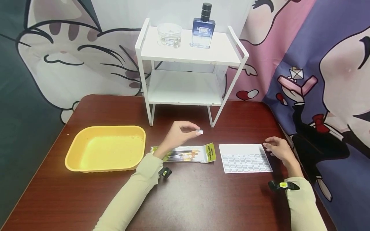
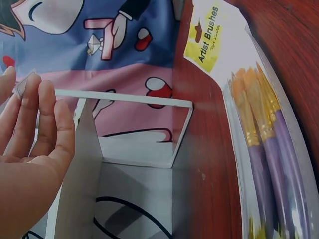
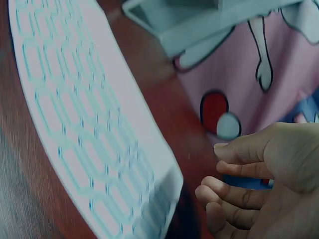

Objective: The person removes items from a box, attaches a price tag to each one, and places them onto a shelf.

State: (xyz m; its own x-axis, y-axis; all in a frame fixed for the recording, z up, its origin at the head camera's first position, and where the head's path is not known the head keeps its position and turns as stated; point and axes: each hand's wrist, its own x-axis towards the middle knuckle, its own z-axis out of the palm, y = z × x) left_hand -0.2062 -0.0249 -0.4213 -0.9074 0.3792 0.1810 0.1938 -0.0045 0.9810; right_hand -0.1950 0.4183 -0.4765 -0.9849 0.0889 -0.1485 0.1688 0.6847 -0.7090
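Note:
Between thumb and fingers my left hand (image 1: 179, 135) pinches a small white sticker label (image 1: 199, 131), held above the table in front of the white shelf. In the left wrist view that label (image 2: 22, 87) shows at the fingertips. Below this hand lies a clear packet of artist brushes (image 1: 188, 154) with a yellow-green header. My right hand (image 1: 279, 150) hovers by the right edge of a sticker sheet (image 1: 241, 150) printed with rows of blue-outlined labels. Its fingers (image 3: 239, 191) are loosely bent and hold nothing in the right wrist view.
A two-tier white shelf (image 1: 185, 86) stands at the back. On top are a blue perfume bottle (image 1: 203, 33) and a clear lidded jar (image 1: 170, 34), each bearing a small label. A yellow tray (image 1: 105, 128) sits at the left of the brown table (image 1: 202, 202).

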